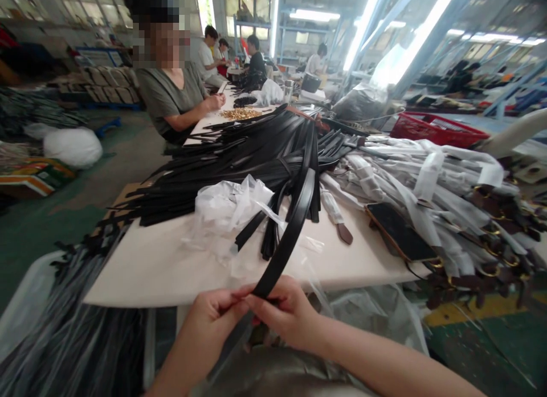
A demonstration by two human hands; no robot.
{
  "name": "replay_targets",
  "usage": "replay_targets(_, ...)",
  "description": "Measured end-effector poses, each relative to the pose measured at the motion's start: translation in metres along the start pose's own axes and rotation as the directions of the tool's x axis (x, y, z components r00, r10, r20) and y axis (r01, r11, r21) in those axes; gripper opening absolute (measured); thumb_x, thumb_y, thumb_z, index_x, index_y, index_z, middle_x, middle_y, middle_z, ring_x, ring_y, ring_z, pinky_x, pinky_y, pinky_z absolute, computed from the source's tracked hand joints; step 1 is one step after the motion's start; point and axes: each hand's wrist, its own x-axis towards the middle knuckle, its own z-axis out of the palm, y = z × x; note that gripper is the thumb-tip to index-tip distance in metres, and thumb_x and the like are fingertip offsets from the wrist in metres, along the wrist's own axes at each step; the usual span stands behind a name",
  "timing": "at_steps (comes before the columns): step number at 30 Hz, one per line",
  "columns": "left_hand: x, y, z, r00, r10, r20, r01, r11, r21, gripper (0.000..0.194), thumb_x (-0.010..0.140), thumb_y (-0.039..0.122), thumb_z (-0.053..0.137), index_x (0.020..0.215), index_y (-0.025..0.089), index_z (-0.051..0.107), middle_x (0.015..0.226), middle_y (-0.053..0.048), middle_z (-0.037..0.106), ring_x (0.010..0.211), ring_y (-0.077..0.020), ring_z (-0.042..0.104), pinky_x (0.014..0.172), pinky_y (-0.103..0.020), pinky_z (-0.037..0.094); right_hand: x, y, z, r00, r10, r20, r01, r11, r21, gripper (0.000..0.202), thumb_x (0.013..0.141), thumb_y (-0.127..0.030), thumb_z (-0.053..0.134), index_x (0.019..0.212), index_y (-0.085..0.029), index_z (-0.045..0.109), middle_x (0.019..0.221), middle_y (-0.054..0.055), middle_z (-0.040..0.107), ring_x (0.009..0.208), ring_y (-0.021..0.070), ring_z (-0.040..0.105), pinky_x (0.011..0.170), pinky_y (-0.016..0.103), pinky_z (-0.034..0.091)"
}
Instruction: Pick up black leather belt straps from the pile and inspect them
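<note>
1. Past the left edge of the pale, smooth tabletop [132, 271], thin dark strips [92, 323] hang in a loose tangle.
2. At the near edge, the person's left hand [217, 314] bends inward, thumb and forefinger pinching the strap.
3. Behind it on the tabletop sits crumpled, filmy white plastic [228, 206].
4. The long, flat, faintly glossy black strap [293, 229] arches from a heap of similar straps [239, 152] down to the near edge.
5. There the right hand [293, 311] grips it, thumb on top, other fingers curled underneath.
6. Toward the right corner, a dark rectangular phone [401, 232] lies against straps wrapped in whitish film [427, 177].
</note>
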Motion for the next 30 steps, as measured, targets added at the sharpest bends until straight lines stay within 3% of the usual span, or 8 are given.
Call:
replay_targets(3, -0.004, -0.005, -0.008, 0.999, 0.000, 0.053, -0.003, 0.999, 0.053, 0.040, 0.079, 0.050, 0.064, 0.070, 0.013, 0.077, 0.065, -0.008, 0.074, 0.059, -0.0193, 0.061, 0.058, -0.026, 0.043, 0.009, -0.008, -0.005, 0.990, 0.060, -0.126, -0.044, 0.991, 0.126, 0.043, 0.084, -0.050, 0.066, 0.100, -0.012, 0.075, 0.050, -0.005, 0.042, 0.043, 0.0050, 0.034, 0.040, 0.017, 0.026)
replay_targets(6, -0.007, -0.008, -0.015, 1.000, 0.000, -0.006, 0.001, 0.991, 0.134, 0.044, 0.081, 0.052, 0.060, 0.068, 0.013, 0.078, 0.060, -0.008, 0.071, 0.054, -0.0160, 0.055, 0.052, -0.024, 0.036, 0.020, -0.017, -0.009, 0.954, 0.051, -0.296, -0.001, 0.986, 0.167, 0.040, 0.087, -0.050, 0.063, 0.089, -0.011, 0.075, 0.049, -0.008, 0.029, 0.041, 0.0036, 0.023, 0.038, 0.017, 0.016)
replay_targets(13, -0.005, -0.004, -0.018, 0.991, 0.128, -0.026, -0.124, 0.984, 0.128, 0.038, 0.083, 0.046, 0.060, 0.070, 0.014, 0.076, 0.057, -0.002, 0.064, 0.055, -0.0132, 0.046, 0.054, -0.024, 0.032, 0.011, -0.013, 0.014, 1.000, -0.011, -0.012, 0.010, 0.999, -0.039, 0.039, 0.089, -0.048, 0.061, 0.105, -0.014, 0.074, 0.063, 0.001, 0.057, 0.050, 0.0086, 0.048, 0.047, 0.020, 0.040)
replay_targets(18, -0.012, 0.006, -0.030, 0.994, 0.094, -0.057, -0.079, 0.971, 0.224, 0.040, 0.083, 0.047, 0.058, 0.069, 0.014, 0.077, 0.059, -0.003, 0.065, 0.055, -0.0135, 0.047, 0.053, -0.024, 0.031, 0.024, -0.034, 0.011, 0.915, -0.103, -0.391, 0.080, 0.994, -0.077, 0.041, 0.093, -0.049, 0.055, 0.091, -0.015, 0.077, 0.047, -0.006, 0.036, 0.043, 0.0051, 0.031, 0.040, 0.018, 0.020)
replay_targets(22, -0.022, 0.013, -0.041, 0.987, 0.137, -0.081, -0.124, 0.981, 0.147, 0.039, 0.081, 0.047, 0.059, 0.069, 0.014, 0.076, 0.058, -0.003, 0.065, 0.054, -0.0135, 0.049, 0.054, -0.024, 0.034, 0.029, -0.033, 0.033, 0.994, -0.093, -0.062, 0.085, 0.989, -0.120, 0.040, 0.094, -0.048, 0.054, 0.102, -0.015, 0.076, 0.055, -0.001, 0.051, 0.047, 0.0074, 0.042, 0.043, 0.018, 0.033)
replay_targets(24, -0.029, 0.015, -0.046, 0.980, 0.161, -0.118, -0.142, 0.977, 0.157, 0.037, 0.081, 0.046, 0.060, 0.068, 0.015, 0.075, 0.060, -0.003, 0.067, 0.057, -0.0145, 0.052, 0.056, -0.024, 0.037, 0.034, -0.033, 0.043, 0.997, -0.066, 0.047, 0.069, 0.996, -0.065, 0.038, 0.091, -0.046, 0.059, 0.107, -0.015, 0.074, 0.061, 0.000, 0.055, 0.050, 0.0081, 0.045, 0.046, 0.019, 0.036)
replay_targets(28, -0.047, 0.019, -0.058, 0.971, 0.108, -0.215, -0.055, 0.969, 0.241, 0.041, 0.081, 0.048, 0.057, 0.066, 0.016, 0.077, 0.059, -0.005, 0.069, 0.055, -0.0153, 0.053, 0.053, -0.024, 0.036, 0.051, -0.042, 0.054, 0.979, -0.077, -0.190, 0.102, 0.986, 0.128, 0.032, 0.086, -0.045, 0.067, 0.093, -0.015, 0.076, 0.050, -0.007, 0.031, 0.045, 0.0052, 0.024, 0.040, 0.019, 0.018)
replay_targets(30, -0.057, 0.019, -0.064, 0.962, 0.122, -0.244, -0.057, 0.965, 0.257, 0.042, 0.082, 0.048, 0.056, 0.065, 0.016, 0.077, 0.058, -0.005, 0.069, 0.054, -0.0159, 0.055, 0.052, -0.024, 0.037, 0.057, -0.044, 0.062, 0.975, -0.083, -0.204, 0.113, 0.984, 0.138, 0.031, 0.086, -0.045, 0.067, 0.086, -0.014, 0.076, 0.050, -0.007, 0.028, 0.044, 0.0049, 0.022, 0.040, 0.019, 0.015)
